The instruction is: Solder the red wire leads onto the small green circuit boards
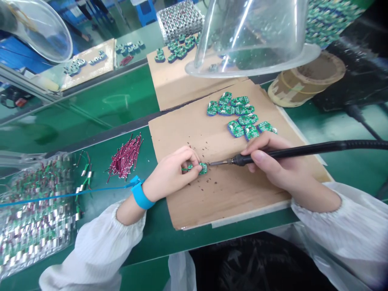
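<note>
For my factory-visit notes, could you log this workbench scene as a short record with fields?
Left hand: pinches a small green circuit board
Right hand: holds a black soldering iron, tip near the board
Left wrist: blue strap
Under hands: cardboard sheet, scattered with dark specks
On cardboard: more green circuit boards
Left of cardboard: bundle of red wires

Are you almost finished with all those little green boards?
Not clearly. Done, maybe: the grouped boards on the cardboard. In hand: the left hand holds a board, the right hand a soldering iron at it. Left, perhaps: the bag of boards and the red wires.
</note>
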{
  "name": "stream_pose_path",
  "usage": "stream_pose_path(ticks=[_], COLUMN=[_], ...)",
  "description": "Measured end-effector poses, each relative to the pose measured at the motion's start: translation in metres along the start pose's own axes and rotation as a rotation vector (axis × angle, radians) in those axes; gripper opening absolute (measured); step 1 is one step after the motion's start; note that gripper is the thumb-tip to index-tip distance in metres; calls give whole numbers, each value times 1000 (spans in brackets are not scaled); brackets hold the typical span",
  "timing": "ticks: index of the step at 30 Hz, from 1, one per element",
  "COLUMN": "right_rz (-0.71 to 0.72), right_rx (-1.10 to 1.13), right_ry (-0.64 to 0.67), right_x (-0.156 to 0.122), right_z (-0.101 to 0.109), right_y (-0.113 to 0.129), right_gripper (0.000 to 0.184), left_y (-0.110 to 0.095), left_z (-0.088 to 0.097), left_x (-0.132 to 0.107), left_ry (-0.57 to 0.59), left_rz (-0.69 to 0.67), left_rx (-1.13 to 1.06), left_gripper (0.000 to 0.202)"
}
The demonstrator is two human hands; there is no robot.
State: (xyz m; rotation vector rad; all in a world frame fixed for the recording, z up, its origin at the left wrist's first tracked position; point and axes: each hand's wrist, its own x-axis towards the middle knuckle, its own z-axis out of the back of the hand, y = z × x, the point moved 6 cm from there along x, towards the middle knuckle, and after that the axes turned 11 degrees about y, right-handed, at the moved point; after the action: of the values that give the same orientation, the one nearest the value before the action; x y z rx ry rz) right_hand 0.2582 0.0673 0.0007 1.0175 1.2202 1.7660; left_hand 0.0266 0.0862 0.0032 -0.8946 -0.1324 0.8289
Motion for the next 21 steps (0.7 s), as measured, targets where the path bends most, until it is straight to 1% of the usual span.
stream_pose_path(ticks=[6,11,16,21], right_rz=[0,9,5,8], right_rx=[-32,7,-54,-58], right_ry=[23,27,62,77], right_x=[0,-1,2,2], right_z=[0,-1,-3,-2], right_y=[-2,-1,4,2], right_gripper=[11,9,11,8], left_y=[2,1,0,1], left_z=[0,0,0,1], left_x=[1,1,2,1], left_ry=[-1,3,3,1], left_rz=[20,22,19,23], left_rx=[-3,-6,-7,-7], left_gripper=[7,8,7,7])
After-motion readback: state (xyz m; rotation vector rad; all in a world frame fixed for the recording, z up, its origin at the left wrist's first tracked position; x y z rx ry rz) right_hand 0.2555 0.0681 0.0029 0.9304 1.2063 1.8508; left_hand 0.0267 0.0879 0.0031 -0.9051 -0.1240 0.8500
